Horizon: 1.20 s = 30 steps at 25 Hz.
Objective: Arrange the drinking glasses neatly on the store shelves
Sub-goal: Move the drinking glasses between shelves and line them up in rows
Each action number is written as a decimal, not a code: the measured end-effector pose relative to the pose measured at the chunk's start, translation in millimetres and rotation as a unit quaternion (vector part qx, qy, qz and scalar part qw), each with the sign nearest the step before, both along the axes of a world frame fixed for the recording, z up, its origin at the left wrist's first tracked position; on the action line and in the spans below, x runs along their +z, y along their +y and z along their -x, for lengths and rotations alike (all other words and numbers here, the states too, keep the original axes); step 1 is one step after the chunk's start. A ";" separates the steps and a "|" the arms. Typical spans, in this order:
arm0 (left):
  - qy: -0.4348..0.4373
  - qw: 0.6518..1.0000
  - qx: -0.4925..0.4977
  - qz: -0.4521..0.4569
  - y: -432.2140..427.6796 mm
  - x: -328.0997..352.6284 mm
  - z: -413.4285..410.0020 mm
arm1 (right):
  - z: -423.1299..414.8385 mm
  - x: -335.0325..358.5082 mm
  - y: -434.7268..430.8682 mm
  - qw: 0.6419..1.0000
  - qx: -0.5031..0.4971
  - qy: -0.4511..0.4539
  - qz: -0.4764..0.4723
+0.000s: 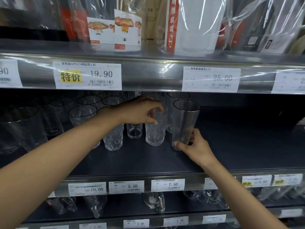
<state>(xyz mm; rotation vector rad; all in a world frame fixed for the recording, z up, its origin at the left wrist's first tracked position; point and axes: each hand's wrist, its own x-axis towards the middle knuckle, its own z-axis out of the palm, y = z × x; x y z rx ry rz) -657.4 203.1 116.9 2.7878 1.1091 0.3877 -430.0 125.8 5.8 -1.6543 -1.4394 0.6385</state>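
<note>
On the dark middle shelf (148,159) stand several clear drinking glasses. My left hand (140,111) reaches in from the left and grips a textured tumbler (155,133) near its rim, thumb in front and fingers behind. My right hand (196,146) holds the base of a tall gold-rimmed glass (184,123), which leans slightly to the right. A second gold-rimmed glass (171,113) stands just behind it. Another textured tumbler (113,138) and a small smooth glass (134,131) stand under my left forearm. Dark-rimmed glasses (82,114) fill the shelf's left part.
The upper shelf's rail (148,76) with price tags hangs close above the glasses. Wrapped glass jugs (196,25) stand on top. The lower shelf holds glass mugs (155,202). Bare shelf surface (247,138) lies to the right of my right hand.
</note>
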 end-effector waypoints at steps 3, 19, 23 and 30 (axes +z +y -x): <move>0.028 0.999 -0.017 -0.009 3.9 4.2 5.5 | -0.1 -0.8 0.3 1.000 0.000 -0.003 -0.001; 0.043 0.998 -0.029 -0.043 9.4 3.1 6.1 | -0.1 0.2 -1.0 1.000 0.008 0.010 -0.008; 0.045 0.995 -0.033 -0.080 11.6 1.5 13.8 | -1.6 -0.7 -1.5 1.000 0.009 0.015 -0.014; 0.027 0.997 -0.018 -0.070 14.6 -4.4 19.4 | -2.0 -0.5 -1.7 1.000 0.016 0.022 -0.015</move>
